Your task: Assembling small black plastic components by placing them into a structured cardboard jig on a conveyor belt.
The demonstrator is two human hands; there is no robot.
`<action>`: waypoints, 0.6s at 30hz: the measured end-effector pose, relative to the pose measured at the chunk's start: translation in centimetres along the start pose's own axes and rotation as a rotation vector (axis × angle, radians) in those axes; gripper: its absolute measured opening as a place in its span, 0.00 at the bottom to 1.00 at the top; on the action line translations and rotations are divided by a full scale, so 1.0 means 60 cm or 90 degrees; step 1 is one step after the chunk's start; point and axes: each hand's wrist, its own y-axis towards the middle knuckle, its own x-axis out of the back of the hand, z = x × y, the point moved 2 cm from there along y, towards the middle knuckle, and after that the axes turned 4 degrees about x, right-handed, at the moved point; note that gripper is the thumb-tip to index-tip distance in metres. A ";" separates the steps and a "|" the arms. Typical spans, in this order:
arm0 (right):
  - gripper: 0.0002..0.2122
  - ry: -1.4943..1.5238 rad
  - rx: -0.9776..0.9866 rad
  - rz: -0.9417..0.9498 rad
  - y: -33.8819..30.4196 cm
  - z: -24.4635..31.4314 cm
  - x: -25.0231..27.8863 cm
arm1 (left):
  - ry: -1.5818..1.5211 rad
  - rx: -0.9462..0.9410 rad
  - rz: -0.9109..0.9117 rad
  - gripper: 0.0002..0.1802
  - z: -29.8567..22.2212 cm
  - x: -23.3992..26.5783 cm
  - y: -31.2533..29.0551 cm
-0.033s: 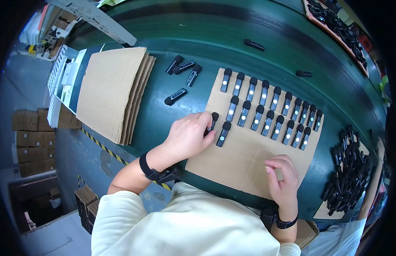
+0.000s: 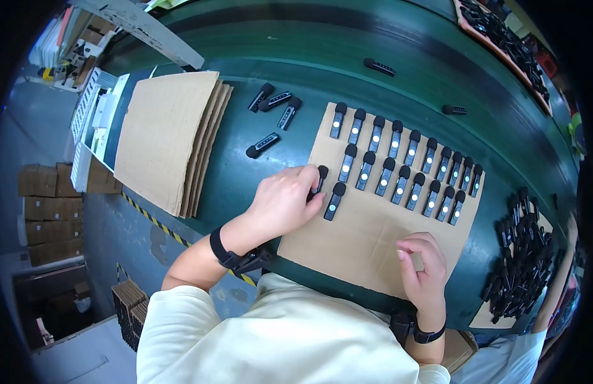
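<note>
My left hand [image 2: 285, 200] is closed on a small black wireless microphone [image 2: 321, 176] with a foam tip, at the left edge of a cardboard sheet [image 2: 367, 246]. Its lower part is hidden by my fingers. Just right of it lies another such microphone [image 2: 335, 201], its round light lit. Two rows of microphones [image 2: 397, 137] with lit dots lie farther up the sheet, foam ends away from me. Over the sheet's lower right part hovers my right hand [image 2: 426, 264], fingers loosely curled, thumb apart, nothing visible in it.
Several loose microphones [image 2: 287, 114] lie left of the sheet, beside stacked cardboard sheets [image 2: 165, 137]. Two more microphones [image 2: 379, 67] are on the green surface beyond. A heap of microphones [image 2: 517, 262] is at the right, near another person's arm [image 2: 559, 281]. A metal post [image 2: 149, 31] rises far left.
My left hand has shifted very slightly, with the microphone still in it. The two microphones on the far green surface have moved a touch to the left. My right hand stays put.
</note>
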 end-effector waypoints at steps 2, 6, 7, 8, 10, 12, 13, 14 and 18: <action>0.06 -0.001 0.001 -0.003 -0.001 0.000 0.000 | -0.004 0.000 0.004 0.13 -0.003 0.000 0.017; 0.06 -0.004 -0.021 -0.005 -0.007 -0.002 0.001 | -0.014 -0.015 -0.006 0.12 -0.008 -0.003 0.042; 0.06 -0.005 -0.024 -0.006 -0.009 -0.003 0.002 | -0.018 -0.021 -0.012 0.12 -0.009 -0.003 0.047; 0.06 -0.005 -0.028 -0.007 -0.010 -0.004 0.002 | -0.019 -0.022 -0.011 0.12 -0.009 -0.003 0.051; 0.07 -0.006 -0.032 -0.008 -0.013 -0.006 0.003 | -0.015 -0.020 -0.011 0.12 -0.010 -0.002 0.057; 0.06 -0.008 -0.041 -0.010 -0.017 -0.007 0.003 | -0.014 -0.018 -0.010 0.12 -0.009 -0.003 0.063; 0.06 -0.009 -0.045 -0.010 -0.017 -0.008 0.002 | -0.012 -0.021 -0.018 0.12 -0.008 -0.002 0.066; 0.06 -0.009 -0.045 -0.010 -0.017 -0.009 0.001 | -0.011 -0.023 -0.026 0.12 -0.007 -0.001 0.069; 0.06 -0.017 -0.034 -0.008 -0.017 -0.009 -0.002 | -0.004 -0.028 -0.041 0.11 -0.006 0.000 0.075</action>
